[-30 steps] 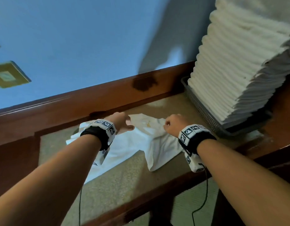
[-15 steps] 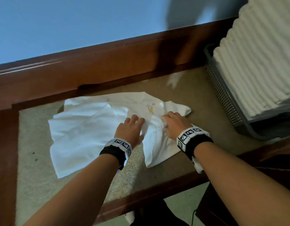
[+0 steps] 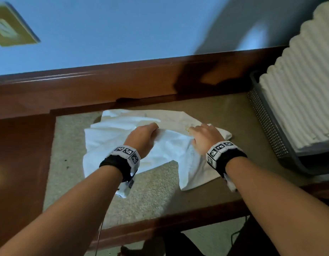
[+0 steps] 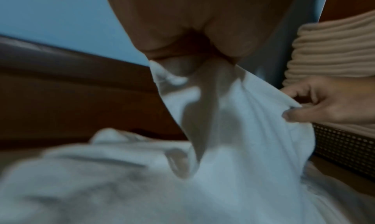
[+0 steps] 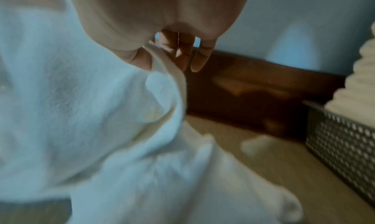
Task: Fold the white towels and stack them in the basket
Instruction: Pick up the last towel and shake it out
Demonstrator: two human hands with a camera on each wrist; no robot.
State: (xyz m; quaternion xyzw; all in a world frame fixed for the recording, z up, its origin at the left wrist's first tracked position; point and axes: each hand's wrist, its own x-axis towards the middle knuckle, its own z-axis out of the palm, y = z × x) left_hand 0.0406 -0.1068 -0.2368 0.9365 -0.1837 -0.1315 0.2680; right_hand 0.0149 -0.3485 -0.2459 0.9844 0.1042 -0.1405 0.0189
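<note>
A rumpled white towel lies spread on the beige table top. My left hand pinches a raised fold of it near the middle; the left wrist view shows cloth caught between thumb and fingers. My right hand pinches the same fold further right, thumb against fingers on the edge. The stretch between both hands is lifted slightly off the table. A grey mesh basket at the right holds a tall stack of folded white towels.
A dark wooden ledge runs along the back under a blue wall. The table has a wooden front edge and wooden surface on the left. A brass wall plate sits upper left.
The head view has swung up and down. Both hands came back toward me, then closed on a fold of the towel and lifted it a little.
</note>
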